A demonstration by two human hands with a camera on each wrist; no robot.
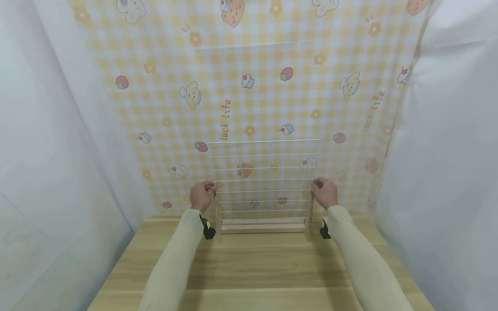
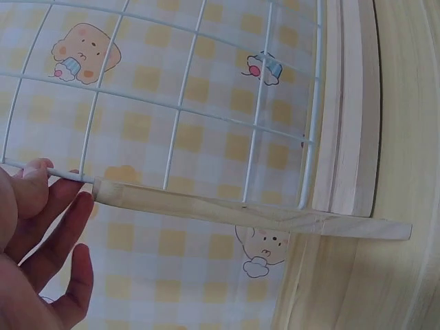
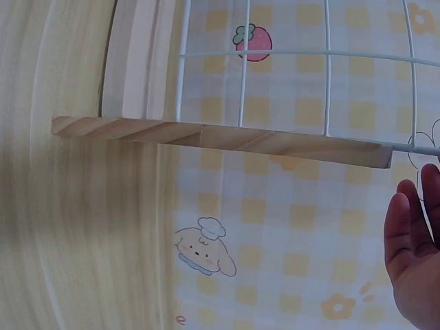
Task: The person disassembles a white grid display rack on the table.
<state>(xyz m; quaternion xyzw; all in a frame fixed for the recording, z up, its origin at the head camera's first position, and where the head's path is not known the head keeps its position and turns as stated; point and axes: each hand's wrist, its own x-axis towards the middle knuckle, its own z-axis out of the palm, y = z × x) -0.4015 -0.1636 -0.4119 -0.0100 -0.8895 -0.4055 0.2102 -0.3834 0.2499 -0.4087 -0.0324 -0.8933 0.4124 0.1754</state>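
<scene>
A white wire grid panel (image 1: pixel 264 141) (image 2: pixel 179 108) stands upright in a wooden stand, between a left post (image 1: pixel 218 218) (image 2: pixel 206 205) and a right post (image 3: pixel 275 142). Its lower edge sits at the wooden crossbar (image 1: pixel 263 228). My left hand (image 1: pixel 202 195) (image 2: pixel 41 234) pinches the grid's left edge wire just above the post's upper end. On the opposite side, my right hand (image 1: pixel 326 192) (image 3: pixel 419 240) pinches the right edge near the top of its post. In the right wrist view the thumb and contact point are out of frame.
The stand rests toward the back of a light wooden table (image 1: pixel 264 263). Close behind hangs a yellow checked cloth (image 1: pixel 264 99) with cartoon prints. White sheets (image 1: pixel 58 151) enclose both sides. Each sleeved wrist carries a black camera mount (image 1: pixel 209 231).
</scene>
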